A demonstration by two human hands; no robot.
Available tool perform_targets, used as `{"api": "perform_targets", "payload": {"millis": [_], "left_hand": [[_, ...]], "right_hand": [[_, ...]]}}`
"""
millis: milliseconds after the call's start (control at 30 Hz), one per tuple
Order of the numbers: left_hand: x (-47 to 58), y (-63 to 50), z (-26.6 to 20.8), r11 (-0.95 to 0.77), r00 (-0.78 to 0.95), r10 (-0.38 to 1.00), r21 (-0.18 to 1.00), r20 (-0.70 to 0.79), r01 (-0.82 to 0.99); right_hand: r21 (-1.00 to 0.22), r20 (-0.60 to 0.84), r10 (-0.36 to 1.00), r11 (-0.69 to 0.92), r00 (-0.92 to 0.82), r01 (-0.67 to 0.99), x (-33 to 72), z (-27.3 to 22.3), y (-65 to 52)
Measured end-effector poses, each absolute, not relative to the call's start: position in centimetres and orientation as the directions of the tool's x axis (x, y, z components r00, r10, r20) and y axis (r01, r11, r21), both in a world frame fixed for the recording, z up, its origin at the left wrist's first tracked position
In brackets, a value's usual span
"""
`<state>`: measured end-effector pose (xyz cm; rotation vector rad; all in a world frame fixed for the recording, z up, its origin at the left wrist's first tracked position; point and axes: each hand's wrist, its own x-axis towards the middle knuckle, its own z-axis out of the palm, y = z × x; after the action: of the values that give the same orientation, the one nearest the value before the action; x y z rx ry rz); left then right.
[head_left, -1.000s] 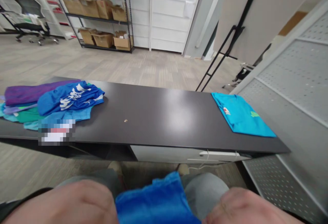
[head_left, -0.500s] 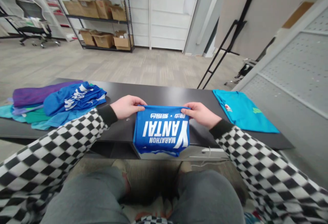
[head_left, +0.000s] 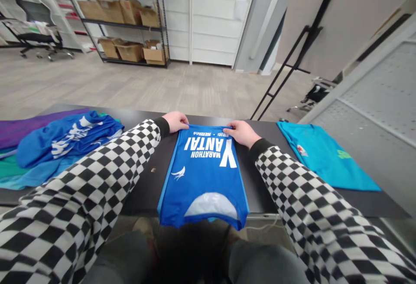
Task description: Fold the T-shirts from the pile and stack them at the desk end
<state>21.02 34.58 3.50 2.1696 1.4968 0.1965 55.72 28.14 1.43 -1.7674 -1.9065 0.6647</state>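
Note:
A blue shirt (head_left: 203, 184) with white "YANTAI MARATHON" lettering lies flat on the dark table (head_left: 143, 193), its print upside down to me. Its neckline, with a pale inner side showing, hangs slightly past the near edge. My left hand (head_left: 175, 122) pinches the far left corner of the cloth. At the far right corner, my right hand (head_left: 241, 132) grips it in the same way, fingers closed. Both fingertips are partly hidden by the cloth and the hands themselves.
Crumpled shirts in blue, purple and green form a pile (head_left: 65, 141) on the left. A folded turquoise shirt (head_left: 328, 154) lies on the right. Beyond the table stand a shelf with cardboard boxes (head_left: 130, 52), a black stand (head_left: 289, 67) and an office chair (head_left: 35, 24).
Both hands have moved toward the far edge of the table with the shirt. More of the shirt now lies spread on the tabletop, with the neckline and a white bird-like logo showing.

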Motion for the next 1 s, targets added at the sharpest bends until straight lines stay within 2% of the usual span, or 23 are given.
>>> {"api": "perform_targets", "payload": {"millis": [100,200,300,367,433,467,533,600,700,800,900,1000], "left_hand": [[21.7,36.5,2.9,-0.356,0.398,0.916,0.350,-0.053,0.866],[22.4,37.4,1.6,-0.280,0.294,0.956,0.347,0.012,0.895],[22.8,36.6,1.1,-0.194,0.117,0.968,0.372,0.222,0.908],[23.0,35.1,1.4,-0.291,0.136,0.908,0.363,0.396,0.885],[23.2,33.0,1.9,-0.501,0.329,0.822,0.316,0.465,0.806],[23.2,31.9,2.0,-0.602,0.453,0.773,0.289,0.443,0.744],[23.3,29.8,1.5,-0.705,0.638,0.709,0.257,0.301,0.661],[23.3,28.3,0.4,-0.682,0.674,0.728,0.239,0.126,0.691],[23.2,27.7,-0.9,-0.602,0.616,0.788,0.212,0.001,0.770],[23.0,27.7,-0.9,-0.559,0.576,0.817,0.201,-0.029,0.804],[22.2,27.6,-0.6,-0.463,0.483,0.872,0.192,-0.074,0.865],[20.3,27.0,-0.6,-0.321,0.336,0.938,0.148,-0.090,0.935]], "right_hand": [[-0.461,0.113,0.990,0.126,-0.083,0.879,55.4,0.7,29.9],[-0.315,0.216,0.976,0.107,-0.038,0.943,55.0,-0.3,31.5],[-0.274,0.337,0.941,0.081,0.017,0.958,55.1,-0.5,32.1],[-0.284,0.426,0.905,0.117,0.016,0.952,55.2,0.2,31.4],[-0.282,0.490,0.871,0.197,-0.036,0.939,55.1,1.4,29.4],[-0.277,0.502,0.861,0.246,-0.078,0.929,54.8,2.0,27.9],[-0.272,0.475,0.863,0.331,-0.173,0.904,53.7,2.8,23.8],[-0.292,0.358,0.889,0.398,-0.286,0.870,51.9,2.9,18.7],[-0.341,0.186,0.896,0.443,-0.403,0.829,48.6,2.5,10.5],[-0.395,0.129,0.852,0.513,-0.507,0.762,45.4,2.8,3.4],[-0.519,0.182,0.812,0.558,-0.554,0.648,42.5,3.2,-1.4],[-0.632,0.297,0.771,0.601,-0.563,0.490,40.1,2.0,-3.8]]}}
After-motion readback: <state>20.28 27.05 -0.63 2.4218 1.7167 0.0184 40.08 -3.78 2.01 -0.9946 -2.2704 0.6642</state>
